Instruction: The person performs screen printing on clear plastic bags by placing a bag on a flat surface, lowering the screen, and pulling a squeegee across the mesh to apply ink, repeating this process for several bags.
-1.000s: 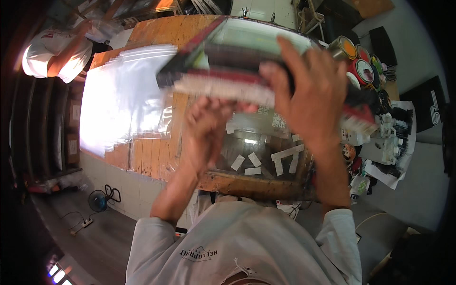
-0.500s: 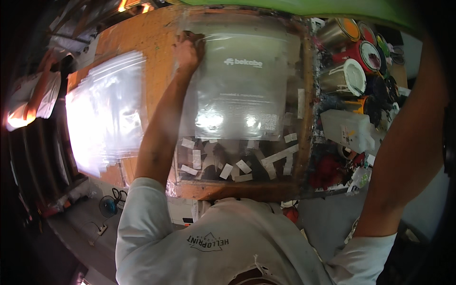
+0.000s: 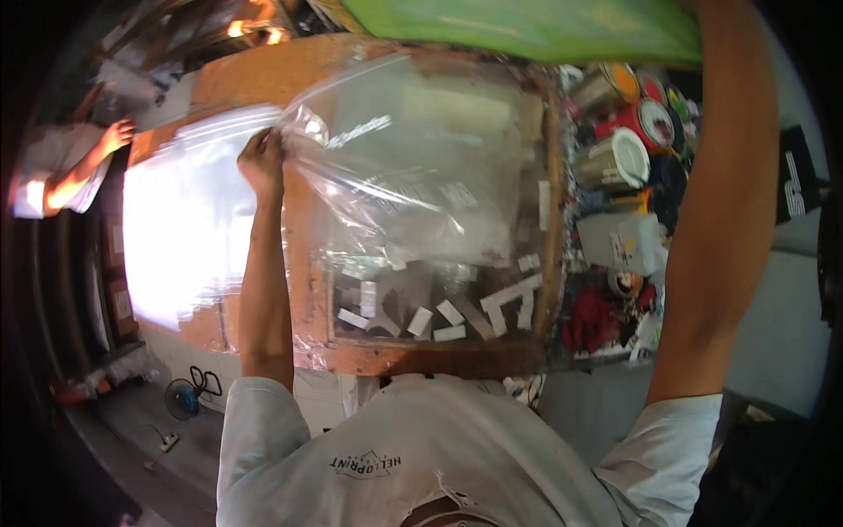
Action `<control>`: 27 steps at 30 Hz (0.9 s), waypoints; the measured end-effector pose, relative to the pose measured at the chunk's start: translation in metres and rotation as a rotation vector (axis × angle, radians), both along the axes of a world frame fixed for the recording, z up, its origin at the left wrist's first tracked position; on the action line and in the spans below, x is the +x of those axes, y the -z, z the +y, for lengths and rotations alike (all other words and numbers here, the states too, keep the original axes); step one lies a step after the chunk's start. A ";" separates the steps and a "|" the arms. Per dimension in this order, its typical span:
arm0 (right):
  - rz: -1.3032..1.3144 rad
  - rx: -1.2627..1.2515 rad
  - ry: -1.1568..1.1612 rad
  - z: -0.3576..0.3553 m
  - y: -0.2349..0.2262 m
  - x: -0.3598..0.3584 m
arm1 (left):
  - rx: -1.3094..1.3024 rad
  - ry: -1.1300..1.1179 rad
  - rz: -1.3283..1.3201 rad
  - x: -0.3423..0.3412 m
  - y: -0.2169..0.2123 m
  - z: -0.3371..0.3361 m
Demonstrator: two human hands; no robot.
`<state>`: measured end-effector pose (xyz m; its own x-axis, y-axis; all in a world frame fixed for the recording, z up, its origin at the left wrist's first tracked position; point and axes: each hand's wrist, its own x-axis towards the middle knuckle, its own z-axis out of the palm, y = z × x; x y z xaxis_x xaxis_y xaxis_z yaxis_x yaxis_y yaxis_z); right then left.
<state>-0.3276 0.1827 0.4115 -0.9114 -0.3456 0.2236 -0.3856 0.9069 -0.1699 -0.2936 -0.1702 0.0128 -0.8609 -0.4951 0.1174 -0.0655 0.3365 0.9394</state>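
My left hand (image 3: pixel 261 163) is closed on the edge of a clear plastic bag (image 3: pixel 386 198) with white print. The bag is lifted and creased at that corner, while its far right part stretches over the printing board (image 3: pixel 413 358). Left of the hand lies a stack of clear plastic bags (image 3: pixel 189 220), glaring with light. My right forearm (image 3: pixel 724 202) reaches up along the right side to the raised green screen (image 3: pixel 527 26). The right hand itself is beyond the upper edge of the picture.
Several paint cans (image 3: pixel 628 158) and a grey-white container (image 3: pixel 619 241) crowd the right side, with a red cloth (image 3: pixel 587 321) below. White tape pieces (image 3: pixel 450 312) sit on the board's near part. Another person's hand (image 3: pixel 117 134) shows at far left. A small fan (image 3: pixel 182 400) stands lower left.
My left hand has moved left and nearer, pulling up the bag that lay flat on the board. The right arm has swung inward, and the green screen shows lower in the picture.
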 end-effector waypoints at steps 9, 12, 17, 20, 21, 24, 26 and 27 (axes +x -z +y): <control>0.110 -0.196 0.041 0.031 0.028 -0.031 | -0.469 -0.560 -0.046 0.126 0.012 -0.213; 0.152 -0.266 0.059 0.040 0.036 -0.044 | -0.511 -0.509 -0.174 0.194 0.034 -0.164; 0.070 -0.237 0.106 0.047 0.038 -0.040 | -0.787 -0.002 -0.423 0.292 0.032 -0.009; 0.086 -0.252 0.076 0.046 0.036 -0.033 | -0.707 0.164 -0.418 0.312 0.012 0.041; 0.090 -0.224 0.116 0.045 0.035 -0.030 | -0.748 0.224 -0.378 0.312 0.007 0.050; 0.131 -0.104 0.151 0.036 0.035 -0.020 | -0.738 0.137 -0.287 0.272 0.015 0.053; 0.196 -0.113 0.150 0.026 0.036 -0.007 | -0.800 0.114 -0.244 0.232 0.032 0.060; 0.230 -0.119 0.150 0.020 0.036 0.000 | -0.841 0.130 -0.227 0.209 0.041 0.071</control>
